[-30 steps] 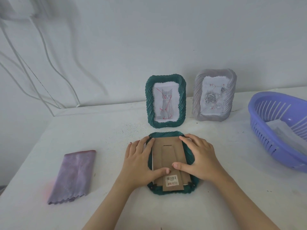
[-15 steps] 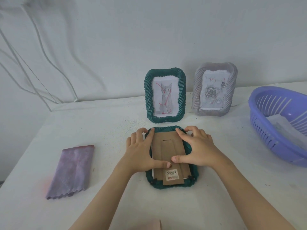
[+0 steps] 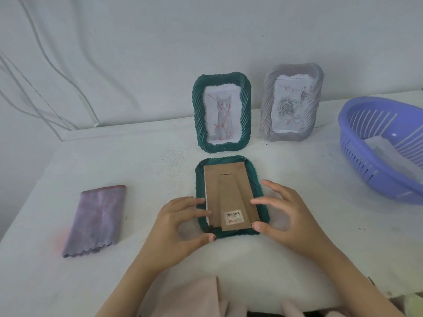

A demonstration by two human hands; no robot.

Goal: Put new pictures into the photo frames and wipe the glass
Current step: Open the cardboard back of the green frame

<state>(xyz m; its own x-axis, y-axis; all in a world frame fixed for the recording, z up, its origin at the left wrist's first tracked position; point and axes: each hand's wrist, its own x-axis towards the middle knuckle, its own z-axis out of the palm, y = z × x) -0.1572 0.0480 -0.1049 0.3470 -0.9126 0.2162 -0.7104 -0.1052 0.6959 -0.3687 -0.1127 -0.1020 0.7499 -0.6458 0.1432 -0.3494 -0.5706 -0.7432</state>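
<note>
On table (image 3: 137, 170), three frames (image 3: 229, 197), one cloth (image 3: 96, 220)

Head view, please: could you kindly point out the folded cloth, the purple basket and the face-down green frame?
folded cloth (image 3: 96, 219), head view, middle of its top face.
purple basket (image 3: 364, 165), head view, slotted outer wall.
face-down green frame (image 3: 229, 191), head view, cardboard backing.
</note>
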